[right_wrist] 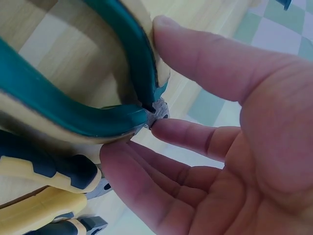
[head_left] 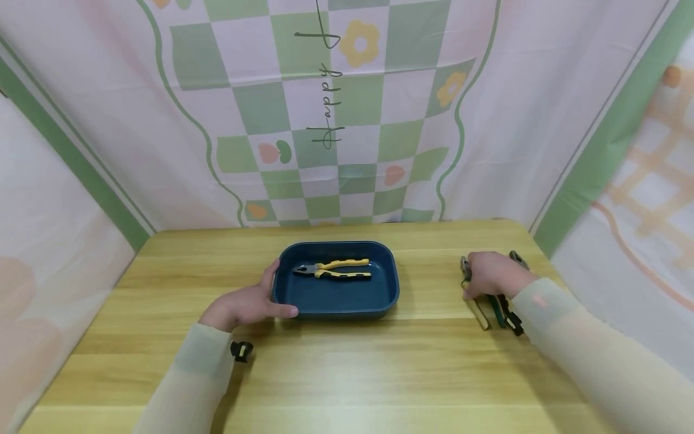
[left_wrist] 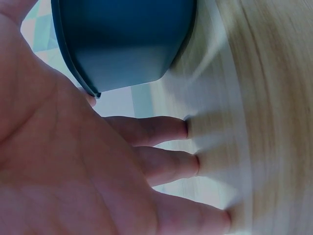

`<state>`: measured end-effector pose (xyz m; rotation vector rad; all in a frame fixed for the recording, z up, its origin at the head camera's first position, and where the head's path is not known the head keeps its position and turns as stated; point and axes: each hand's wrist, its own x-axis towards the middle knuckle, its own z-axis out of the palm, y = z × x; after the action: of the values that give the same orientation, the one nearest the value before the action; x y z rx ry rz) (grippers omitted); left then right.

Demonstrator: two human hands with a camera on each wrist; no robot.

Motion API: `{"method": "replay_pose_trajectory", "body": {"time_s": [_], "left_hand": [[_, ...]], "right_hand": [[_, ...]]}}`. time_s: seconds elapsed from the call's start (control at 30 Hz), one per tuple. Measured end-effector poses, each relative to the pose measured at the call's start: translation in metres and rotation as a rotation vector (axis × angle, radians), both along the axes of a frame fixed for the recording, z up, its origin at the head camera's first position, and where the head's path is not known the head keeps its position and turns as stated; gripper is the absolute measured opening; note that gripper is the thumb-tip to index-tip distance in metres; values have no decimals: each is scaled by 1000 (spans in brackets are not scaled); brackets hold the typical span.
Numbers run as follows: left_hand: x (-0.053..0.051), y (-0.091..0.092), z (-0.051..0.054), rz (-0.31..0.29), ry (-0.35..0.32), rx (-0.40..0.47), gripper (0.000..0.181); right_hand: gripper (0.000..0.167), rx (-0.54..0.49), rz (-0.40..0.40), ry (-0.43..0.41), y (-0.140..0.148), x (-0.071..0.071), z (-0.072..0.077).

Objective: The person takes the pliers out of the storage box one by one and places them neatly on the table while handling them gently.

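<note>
A dark blue rectangular tray [head_left: 336, 299] holds a pair of pliers with yellow-and-black handles [head_left: 344, 263]. At its left end is my left hand [head_left: 246, 305], thumb and forefinger touching the rim around the near left corner. In the left wrist view, the other fingers [left_wrist: 156, 164] stretch straight with their tips at the tabletop. My right hand [head_left: 496, 274] is over a group of pliers on the right. The right wrist view shows its thumb and fingers around green-and-cream-handled pliers [right_wrist: 73, 111], near the pivot. Yellow-and-navy-handled pliers [right_wrist: 49, 203] lie beside them.
Everything stands on a light wooden table [head_left: 347, 374]. A checked, flower-printed cloth [head_left: 325, 108] hangs behind its far edge. Another metal tool head [head_left: 518, 259] pokes out right of my right hand. Small black camera mounts [head_left: 241, 351] are on my wrists.
</note>
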<state>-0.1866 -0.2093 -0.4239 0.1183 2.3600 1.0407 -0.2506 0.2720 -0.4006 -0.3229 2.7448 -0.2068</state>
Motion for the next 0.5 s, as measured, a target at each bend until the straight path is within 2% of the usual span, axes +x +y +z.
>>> {"method": "replay_pose_trajectory", "body": {"time_s": [0.17,0.4,0.5], "left_hand": [[-1,2,0,29,-7,-11,123],[-1,1,-2,23,0,-10,124],[-1,1,-1,36,-13,-2,124]], "right_hand": [[68,-2,9,8,2,1,1],[62,6,3,8,3,2,2],[65,9,-4,4,4,1,1]]}}
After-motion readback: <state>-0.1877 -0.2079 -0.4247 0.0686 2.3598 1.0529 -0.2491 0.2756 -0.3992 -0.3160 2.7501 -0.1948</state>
